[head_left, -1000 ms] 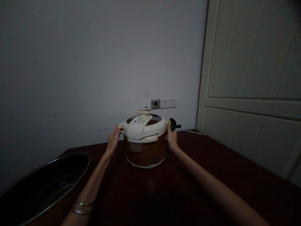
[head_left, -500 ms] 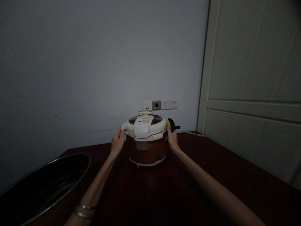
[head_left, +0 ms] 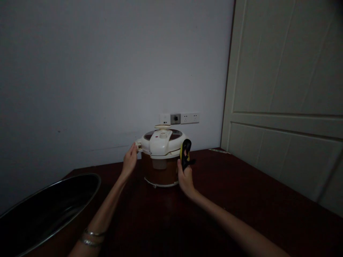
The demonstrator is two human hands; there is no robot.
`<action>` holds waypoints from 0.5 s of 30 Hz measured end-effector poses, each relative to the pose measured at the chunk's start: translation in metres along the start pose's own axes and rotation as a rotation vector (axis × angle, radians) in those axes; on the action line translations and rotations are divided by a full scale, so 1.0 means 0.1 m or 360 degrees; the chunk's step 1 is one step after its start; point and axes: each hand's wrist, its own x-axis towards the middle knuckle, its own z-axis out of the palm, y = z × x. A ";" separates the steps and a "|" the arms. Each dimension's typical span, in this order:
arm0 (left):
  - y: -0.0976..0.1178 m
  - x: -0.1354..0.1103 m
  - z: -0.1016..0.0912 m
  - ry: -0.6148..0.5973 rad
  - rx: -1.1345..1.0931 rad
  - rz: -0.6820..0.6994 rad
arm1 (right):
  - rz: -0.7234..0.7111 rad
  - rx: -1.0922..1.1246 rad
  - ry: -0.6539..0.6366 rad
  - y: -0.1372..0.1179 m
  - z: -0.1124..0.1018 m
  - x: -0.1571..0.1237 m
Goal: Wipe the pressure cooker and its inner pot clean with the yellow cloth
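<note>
An electric pressure cooker (head_left: 159, 144) with a white lid and a brown body stands upright on the dark red table. On its left side, my left hand (head_left: 130, 160) is closed at the white side handle (head_left: 138, 145), its fingertips partly hidden. My right hand (head_left: 185, 178) is in front of the cooker's right side, closed around a black-and-yellow tool (head_left: 185, 151) whose exact kind I cannot make out. This tool overlaps the right edge of the lid and body; whether it touches them I cannot tell.
At the lower left is a large dark inner pot (head_left: 53, 210) with a shiny rim. Behind the cooker, wall sockets (head_left: 190, 117) sit on the pale wall (head_left: 107, 71). A panelled door (head_left: 284, 89) borders the table (head_left: 214, 182) on the right.
My right hand has come off the cooker's right side, moving down and left in front of it with the black-and-yellow tool, now held more upright. My left hand stays at the handle.
</note>
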 end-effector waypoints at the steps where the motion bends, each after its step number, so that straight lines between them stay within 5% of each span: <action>1: 0.01 0.00 -0.01 -0.0003 0.0002 -0.0025 | -0.0061 -0.0045 0.0005 0.02 -0.03 0.01; 9: 0.16 -0.04 -0.08 -0.0010 -0.0184 -0.0206 | -0.0957 -0.0564 -0.0328 0.26 -0.35 0.11; 15: 0.25 -0.10 -0.11 0.0045 -0.0443 -0.0356 | -0.1496 -0.0802 -0.0553 0.19 -0.34 0.17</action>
